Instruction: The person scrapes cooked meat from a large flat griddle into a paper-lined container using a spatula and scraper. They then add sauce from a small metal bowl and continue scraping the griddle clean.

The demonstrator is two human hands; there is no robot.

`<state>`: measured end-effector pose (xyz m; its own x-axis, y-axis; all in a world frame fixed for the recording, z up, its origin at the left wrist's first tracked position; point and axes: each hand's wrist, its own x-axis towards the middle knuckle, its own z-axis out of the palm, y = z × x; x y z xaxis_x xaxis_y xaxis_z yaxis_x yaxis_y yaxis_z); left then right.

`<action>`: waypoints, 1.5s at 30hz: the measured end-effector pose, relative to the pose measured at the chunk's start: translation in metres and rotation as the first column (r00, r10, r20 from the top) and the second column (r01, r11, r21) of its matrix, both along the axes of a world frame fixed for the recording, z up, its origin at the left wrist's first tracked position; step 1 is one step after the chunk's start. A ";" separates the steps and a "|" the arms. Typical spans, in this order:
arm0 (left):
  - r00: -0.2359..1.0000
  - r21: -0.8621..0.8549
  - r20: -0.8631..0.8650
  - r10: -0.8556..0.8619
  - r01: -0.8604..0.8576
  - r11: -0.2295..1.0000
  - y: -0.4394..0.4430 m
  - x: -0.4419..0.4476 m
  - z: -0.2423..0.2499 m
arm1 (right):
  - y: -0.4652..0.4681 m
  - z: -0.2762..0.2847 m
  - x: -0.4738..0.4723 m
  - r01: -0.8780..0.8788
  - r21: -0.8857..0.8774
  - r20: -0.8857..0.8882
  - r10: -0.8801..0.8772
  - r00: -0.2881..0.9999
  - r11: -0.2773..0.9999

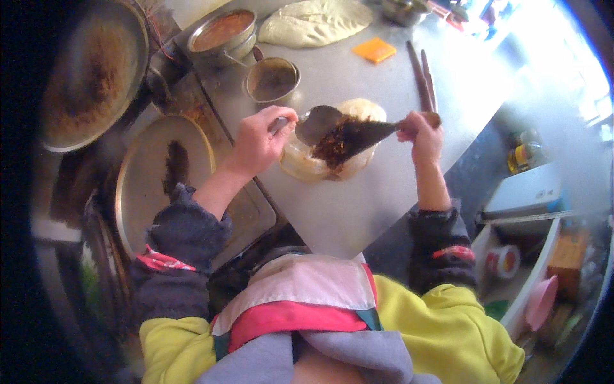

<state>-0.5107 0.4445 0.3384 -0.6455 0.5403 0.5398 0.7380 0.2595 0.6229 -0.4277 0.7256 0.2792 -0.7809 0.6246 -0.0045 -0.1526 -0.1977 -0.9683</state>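
Note:
A flattened round of dough (304, 161) lies on the metal worktop in front of me. Over it, my left hand (266, 139) grips the handle of a metal ladle or spoon (319, 122). My right hand (421, 137) is closed round the wooden handle of a flat spatula (367, 137), whose blade points left. Dark, chunky filling or sauce (336, 144) covers the blade's end, which meets the ladle above the dough. Whether the blade touches the dough cannot be told.
Behind my left hand stand a metal pot of dark sauce (272, 81) and a pot of reddish sauce (223, 31). A large dough mass (314, 24), an orange scraper (375, 50) and rolling pins (422, 79) lie farther back. Round griddle pans (165, 158) are at left.

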 end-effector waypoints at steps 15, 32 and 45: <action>0.862 0.267 0.500 0.083 -0.244 0.932 -0.017 -0.040 -0.001 | -0.079 0.013 0.043 -0.141 0.943 -0.079 0.613 0.786 0.301; 0.781 0.265 0.618 0.088 -0.312 0.912 -0.044 -0.045 -0.012 | -0.061 0.019 0.016 -0.085 0.901 -0.109 0.411 0.905 0.426; 0.753 0.242 0.636 0.168 -0.402 0.883 -0.049 -0.042 -0.015 | -0.053 0.026 0.038 -0.003 0.875 -0.212 0.389 0.897 0.484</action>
<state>-0.5529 0.3956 0.3235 -0.9845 0.1321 0.1158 0.1270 0.0803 0.9886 -0.3893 0.6730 0.3057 -0.7042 0.0016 0.7100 -0.5651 0.6042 -0.5618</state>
